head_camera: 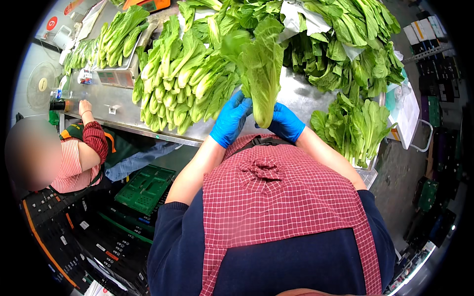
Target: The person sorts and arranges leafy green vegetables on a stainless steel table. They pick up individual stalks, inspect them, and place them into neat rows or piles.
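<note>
In front of my apron, a single head of leafy Asian greens (262, 79) stands upright, its pale base down and its leaves up. My left hand (233, 117), in a blue glove, grips it from the left side. From the right, my blue-gloved right hand (287, 123) holds the same head near the base, which hides some of the fingers. Left of my hands, a stacked pile of similar greens (177, 88) lies with pale stem ends facing the table's front edge. Loose greens (355, 127) rest to the right of my right arm.
A steel table (305, 90) carries a large heap of greens (340, 40) at the back right. Further left is a weighing scale (114, 77) loaded with greens. A co-worker's hand (85, 107) rests by the table's left end. Plastic crates (146, 188) stand below left.
</note>
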Tool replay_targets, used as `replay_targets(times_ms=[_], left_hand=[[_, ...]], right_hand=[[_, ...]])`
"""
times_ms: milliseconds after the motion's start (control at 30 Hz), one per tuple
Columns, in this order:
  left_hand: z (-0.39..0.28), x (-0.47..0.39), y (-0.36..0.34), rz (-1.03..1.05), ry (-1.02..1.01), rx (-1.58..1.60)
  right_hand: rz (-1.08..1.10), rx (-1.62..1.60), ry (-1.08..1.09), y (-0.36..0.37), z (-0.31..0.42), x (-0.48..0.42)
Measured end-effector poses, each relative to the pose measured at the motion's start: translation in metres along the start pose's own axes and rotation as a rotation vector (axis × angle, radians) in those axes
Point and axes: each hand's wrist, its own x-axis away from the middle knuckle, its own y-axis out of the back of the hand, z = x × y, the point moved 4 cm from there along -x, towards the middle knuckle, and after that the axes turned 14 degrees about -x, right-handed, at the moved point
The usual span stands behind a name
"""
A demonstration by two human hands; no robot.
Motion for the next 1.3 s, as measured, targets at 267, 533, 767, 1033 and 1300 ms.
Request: replay_targets(times_ms=[267, 533, 767, 1033, 1300], left_hand=[[0.002, -0.006, 0.011, -0.193, -0.071, -0.085], [-0.001, -0.002, 0.015, -0.187, -0.017, -0.001], [0.0, -0.002, 0.017, -0.151, -0.02, 0.039], [-0.002, -0.001, 0.009, -0.177, -0.055, -0.178], [-0.006, -0.001, 0.003, -0.199, -0.068, -0.222]], right_hand=[[-0.114, 0.07, -0.045, 0.019, -0.002, -0.008], [-0.202, 0.096, 0.176, 0.033, 0.003, -0.011], [-0.225, 0.295, 0.242, 0.023, 0.009, -0.01], [-0.211, 0.307, 0.252, 0.023, 0.008, -0.007], [-0.189, 0.266, 0.238, 0.027, 0.006, -0.008]])
